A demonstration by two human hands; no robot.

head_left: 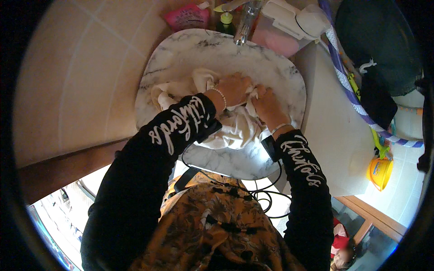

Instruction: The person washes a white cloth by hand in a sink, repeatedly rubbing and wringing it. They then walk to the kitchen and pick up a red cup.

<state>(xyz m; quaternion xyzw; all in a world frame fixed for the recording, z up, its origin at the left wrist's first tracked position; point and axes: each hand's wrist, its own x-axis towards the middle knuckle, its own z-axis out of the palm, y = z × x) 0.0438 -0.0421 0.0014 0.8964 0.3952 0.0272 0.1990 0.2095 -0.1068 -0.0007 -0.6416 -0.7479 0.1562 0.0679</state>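
Observation:
A cream-white cloth garment (233,131) lies bunched in a marble-patterned washbasin (194,47), spread from its left side to the near middle. My left hand (233,88), with a beaded bracelet at the wrist, is closed on a fold of the cloth. Close beside it, my right hand (270,106), wearing a bangle, pinches another part of the same cloth. A small twist of fabric shows between the two hands. Both sleeves are black with white lettering. The garment's kind cannot be made out.
Behind the basin stand a chrome faucet (245,27), a green pump bottle (226,22), a pink pouch (187,18) and a clear lidded container (280,29). A purple-white hoop (357,101) and dark bag (379,45) are at right. A yellow bucket (379,174) is lower right; another person (340,244) is beyond.

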